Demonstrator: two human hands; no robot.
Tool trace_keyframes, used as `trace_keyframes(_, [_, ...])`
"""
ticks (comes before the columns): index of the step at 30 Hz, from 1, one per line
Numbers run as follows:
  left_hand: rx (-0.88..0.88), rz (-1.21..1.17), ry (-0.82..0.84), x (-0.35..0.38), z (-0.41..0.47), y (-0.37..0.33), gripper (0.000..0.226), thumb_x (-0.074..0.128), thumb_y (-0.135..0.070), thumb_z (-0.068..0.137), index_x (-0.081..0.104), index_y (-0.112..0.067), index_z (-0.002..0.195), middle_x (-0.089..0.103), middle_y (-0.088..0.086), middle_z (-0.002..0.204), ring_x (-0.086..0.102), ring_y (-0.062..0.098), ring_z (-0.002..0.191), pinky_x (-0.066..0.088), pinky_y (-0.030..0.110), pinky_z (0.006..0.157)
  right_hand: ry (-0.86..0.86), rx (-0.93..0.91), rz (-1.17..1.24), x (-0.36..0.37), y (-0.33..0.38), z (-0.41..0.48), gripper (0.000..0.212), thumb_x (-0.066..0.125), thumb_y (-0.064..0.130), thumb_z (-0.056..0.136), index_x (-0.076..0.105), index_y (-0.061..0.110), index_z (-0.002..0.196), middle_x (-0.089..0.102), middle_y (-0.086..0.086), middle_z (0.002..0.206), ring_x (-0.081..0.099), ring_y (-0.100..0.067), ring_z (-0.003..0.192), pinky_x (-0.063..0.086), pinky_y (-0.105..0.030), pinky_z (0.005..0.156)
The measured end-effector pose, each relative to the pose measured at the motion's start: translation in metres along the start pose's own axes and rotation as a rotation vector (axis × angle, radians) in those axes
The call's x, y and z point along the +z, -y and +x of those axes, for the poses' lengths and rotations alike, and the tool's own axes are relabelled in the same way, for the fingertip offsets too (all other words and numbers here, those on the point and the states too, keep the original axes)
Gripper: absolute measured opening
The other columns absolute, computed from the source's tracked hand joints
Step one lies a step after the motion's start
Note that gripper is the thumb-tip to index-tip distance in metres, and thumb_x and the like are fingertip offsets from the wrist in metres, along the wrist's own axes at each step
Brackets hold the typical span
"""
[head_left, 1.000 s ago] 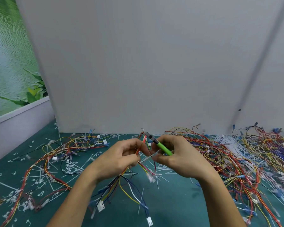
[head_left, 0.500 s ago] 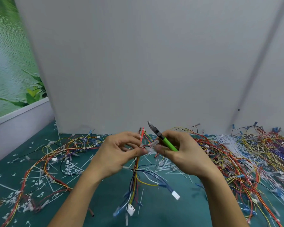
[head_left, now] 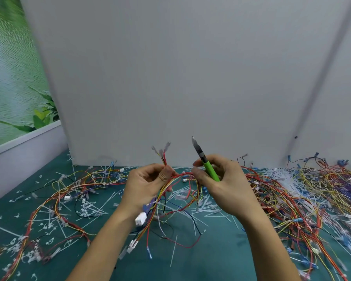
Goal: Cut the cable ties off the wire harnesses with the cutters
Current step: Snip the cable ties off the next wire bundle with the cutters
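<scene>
My left hand [head_left: 146, 183] grips a wire harness [head_left: 170, 201] of red, yellow, black and white wires, held above the green table. The harness's terminal ends stick up past my thumb and its white connectors [head_left: 140, 219] hang below my wrist. My right hand [head_left: 225, 185] holds the green-handled cutters [head_left: 206, 162], with the blades pointing up and left, clear of the wires. The fingertips of my right hand pinch the harness wires just right of my left thumb. Whether a cable tie sits between the hands is too small to tell.
A grey partition wall [head_left: 190, 78] stands close behind the hands. Loose harnesses [head_left: 65, 191] lie on the left of the green table [head_left: 217, 258]; a dense heap of harnesses [head_left: 312, 191] fills the right. Cut white cable ties [head_left: 89, 207] litter the surface.
Both hands rose and drew slightly apart. The harness turned so its terminal ends now point up, and the cutters tilted more upright, away from the wires.
</scene>
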State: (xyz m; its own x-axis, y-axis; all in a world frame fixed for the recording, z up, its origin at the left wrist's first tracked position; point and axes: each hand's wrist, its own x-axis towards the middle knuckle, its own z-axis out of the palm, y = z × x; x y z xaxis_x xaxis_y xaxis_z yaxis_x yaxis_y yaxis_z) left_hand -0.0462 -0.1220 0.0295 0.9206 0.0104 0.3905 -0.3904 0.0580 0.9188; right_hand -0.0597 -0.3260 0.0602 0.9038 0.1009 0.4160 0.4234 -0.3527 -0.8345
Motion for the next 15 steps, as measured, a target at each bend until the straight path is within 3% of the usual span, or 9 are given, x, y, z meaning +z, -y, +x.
trace_keyframes(1, [-0.014,-0.042,-0.021,-0.001,0.001,0.0,0.031,0.072,-0.051,0.076,0.081,-0.021,0.08,0.073,0.009,0.068,0.065,0.014,0.052,0.052,0.022,0.051,-0.011,-0.02,-0.041,0.002,0.001,0.0,0.014,0.079,0.032,0.09,0.071,0.026,0.098,0.07,0.0,0.085,0.066,-0.019,0.076,0.054,-0.028,0.067])
trace_keyframes(4, [-0.038,-0.151,-0.076,-0.002,0.003,0.0,0.034,0.073,-0.051,0.077,0.082,-0.019,0.083,0.073,0.008,0.07,0.062,0.013,0.052,0.052,0.022,0.051,-0.012,-0.136,-0.178,0.008,0.003,-0.002,0.023,0.084,0.035,0.084,0.069,0.02,0.093,0.063,0.01,0.089,0.06,-0.004,0.082,0.043,-0.012,0.068])
trace_keyframes(7, [-0.034,-0.158,-0.142,-0.003,0.005,0.001,0.036,0.074,-0.055,0.076,0.082,-0.022,0.084,0.072,0.004,0.067,0.062,0.011,0.053,0.052,0.02,0.052,0.018,-0.181,-0.294,0.018,0.004,-0.004,0.024,0.084,0.039,0.083,0.067,0.025,0.092,0.06,0.014,0.089,0.055,0.002,0.088,0.037,-0.007,0.071])
trace_keyframes(11, [-0.026,-0.121,-0.195,-0.003,0.004,0.001,0.045,0.072,-0.069,0.071,0.083,-0.029,0.086,0.074,0.0,0.067,0.064,0.009,0.058,0.053,0.018,0.059,0.019,-0.199,-0.338,0.026,0.001,-0.005,0.023,0.081,0.04,0.087,0.071,0.022,0.097,0.063,0.012,0.087,0.055,-0.002,0.087,0.038,-0.01,0.069])
trace_keyframes(15, [-0.04,-0.156,-0.227,-0.002,0.005,-0.002,0.034,0.069,-0.059,0.075,0.084,-0.031,0.087,0.079,0.001,0.083,0.071,0.008,0.067,0.056,0.018,0.063,0.027,-0.227,-0.37,0.026,0.0,-0.005,0.032,0.078,0.037,0.09,0.073,0.018,0.116,0.067,0.007,0.089,0.055,-0.009,0.089,0.043,-0.019,0.074])
